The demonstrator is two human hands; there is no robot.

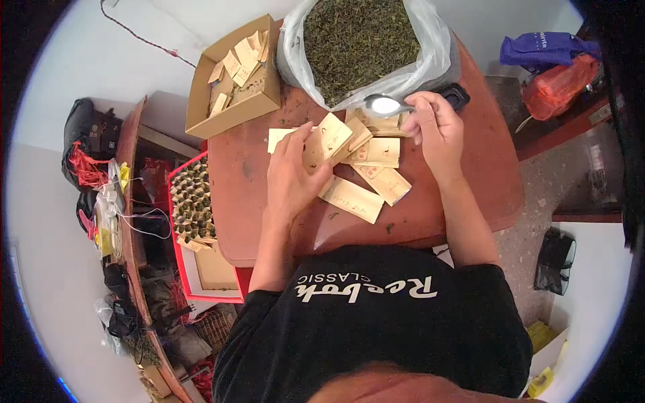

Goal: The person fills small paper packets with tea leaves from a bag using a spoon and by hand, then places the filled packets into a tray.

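Observation:
My left hand (293, 168) is closed around a small cream paper packet (329, 141), its thumb along the near side. Several more paper packets (353, 199) lie overlapping on the reddish table under and beside it. In my right hand (435, 124) is a metal spoon (385, 105), gripped by its handle between thumb and fingers. The spoon's bowl points left, just in front of a clear plastic bag (440, 47) full of dried dark-green leaves (359, 43). Whether the held packet has anything inside is hidden.
A cardboard box (232, 107) with loose packets stands at the table's back left. Below the table's left edge, a red-rimmed box (185, 269) holds rows of upright packets. A black object (453, 96) lies beside the bag. Leaf crumbs dot the tabletop (484, 181).

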